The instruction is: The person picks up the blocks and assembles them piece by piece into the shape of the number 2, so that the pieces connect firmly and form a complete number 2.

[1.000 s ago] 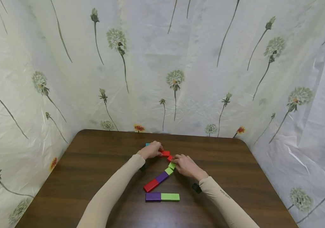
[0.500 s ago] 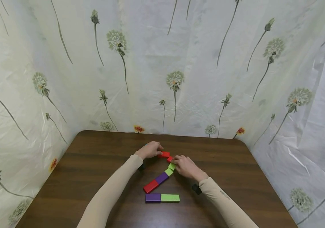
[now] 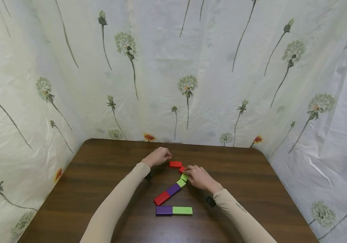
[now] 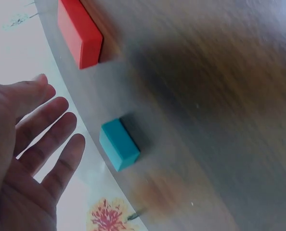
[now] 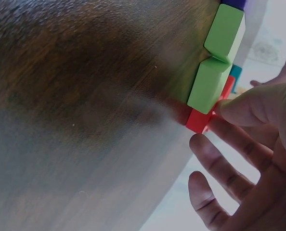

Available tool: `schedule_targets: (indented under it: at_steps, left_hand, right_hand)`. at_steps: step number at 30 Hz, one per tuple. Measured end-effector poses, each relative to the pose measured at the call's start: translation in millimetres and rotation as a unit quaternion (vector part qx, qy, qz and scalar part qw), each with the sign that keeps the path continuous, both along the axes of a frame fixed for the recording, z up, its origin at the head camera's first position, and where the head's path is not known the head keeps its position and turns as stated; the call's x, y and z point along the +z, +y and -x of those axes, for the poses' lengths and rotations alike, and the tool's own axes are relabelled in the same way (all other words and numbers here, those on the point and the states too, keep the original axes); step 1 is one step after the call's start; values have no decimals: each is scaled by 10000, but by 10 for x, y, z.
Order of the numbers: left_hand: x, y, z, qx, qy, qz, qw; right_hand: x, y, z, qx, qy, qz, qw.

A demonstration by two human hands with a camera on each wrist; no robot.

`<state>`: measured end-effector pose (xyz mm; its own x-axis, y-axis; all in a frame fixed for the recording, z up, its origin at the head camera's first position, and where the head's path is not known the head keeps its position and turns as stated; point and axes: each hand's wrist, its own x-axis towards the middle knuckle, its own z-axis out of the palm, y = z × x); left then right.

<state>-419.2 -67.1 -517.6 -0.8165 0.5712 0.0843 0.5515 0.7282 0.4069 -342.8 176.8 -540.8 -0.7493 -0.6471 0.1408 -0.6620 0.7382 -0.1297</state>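
My left hand point(image 3: 158, 156) hovers over the far part of the table, holding nothing, fingers loosely bent. Just right of it lies a red block point(image 3: 175, 164). A teal block point(image 4: 119, 144) shows below that red one in the left wrist view; the left hand hides it from the head camera. My right hand point(image 3: 200, 177) pinches a smaller-looking red block point(image 5: 199, 120) between thumb and index finger, the other fingers spread. Two green blocks point(image 5: 210, 85) point(image 5: 225, 31) continue the row from it, meeting at a slight bend.
Toward me the slanted row goes on with a purple block point(image 3: 173, 190) and a red block point(image 3: 162, 198). Nearer still, a purple block point(image 3: 164, 211) and a green block point(image 3: 182, 211) lie end to end. A flowered curtain point(image 3: 209, 111) rises behind the brown table point(image 3: 100, 175).
My left hand has let go of the far red block and drawn off to the left, now covering the teal block. The right hand stays put at its red block.
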Motion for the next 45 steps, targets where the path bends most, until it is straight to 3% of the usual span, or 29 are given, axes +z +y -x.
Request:
schedule_targets:
  at_steps: [6,14,23,31,39,45]
  left_hand:
    - [31,-98,40,120,176,-74,9997]
    - [25,-279,84,514,-154,-372,9979]
    - [-53,-466,120,924,-162,-185,9954]
    - [-88,-498,91,1028,-241,-145,9943]
    - [-118,-495,102,1061,-372,37,9936]
    - [-145,-485,93,1050,-406,161,9935]
  right_hand:
    - [17,10,8,-5,27,33,10000]
    - [7,20,12,33,46,87,9999]
    - [7,24,-3,-26,-26,108,9999]
    - [-36,18,-2,-2,133,102,9999]
    - [-37,12,0,-96,-108,45,9999]
    - [-23,1,-2,-77,-43,80,9999]
